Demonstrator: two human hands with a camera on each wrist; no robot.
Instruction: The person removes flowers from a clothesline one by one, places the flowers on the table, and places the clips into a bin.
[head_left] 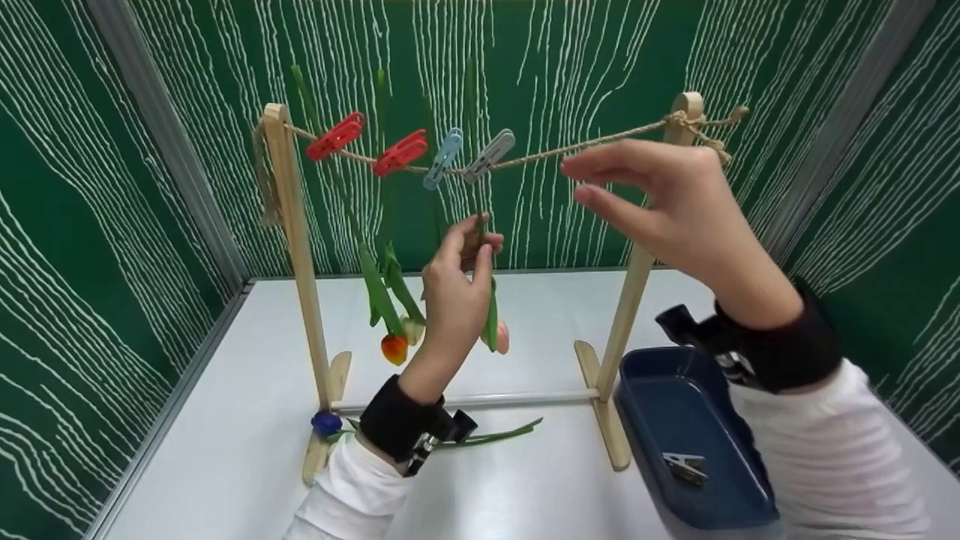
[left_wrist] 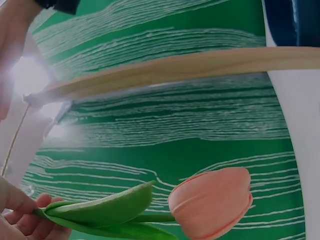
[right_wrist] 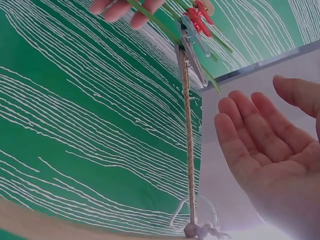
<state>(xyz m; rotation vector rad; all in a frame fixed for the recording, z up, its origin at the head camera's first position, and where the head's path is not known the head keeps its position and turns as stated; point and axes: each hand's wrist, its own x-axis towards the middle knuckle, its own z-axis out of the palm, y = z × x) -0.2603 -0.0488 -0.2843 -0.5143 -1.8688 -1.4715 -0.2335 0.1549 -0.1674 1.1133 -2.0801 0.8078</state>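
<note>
A pink tulip (left_wrist: 210, 202) hangs head down from the rope (head_left: 585, 146), its stem clipped by a grey clothespin (head_left: 491, 155). Just below that clip, my left hand (head_left: 459, 289) pinches the stem between thumb and fingers. My right hand (head_left: 675, 202) is in the air right of the grey clothespin, apart from it; its fingers hold nothing. Left along the rope sit a light blue clothespin (head_left: 442, 159) and two red clothespins (head_left: 401, 152). An orange tulip (head_left: 394, 349) and a pale tulip (head_left: 412, 330) dangle upside down beside my left hand.
A wooden stand's posts (head_left: 296, 255) hold up the rope at both ends. On the white table (head_left: 247, 450), a blue flower (head_left: 326, 424) lies across the stand's base, partly behind my left wrist. A dark blue tray (head_left: 652, 420) at the right holds clothespins (head_left: 684, 466).
</note>
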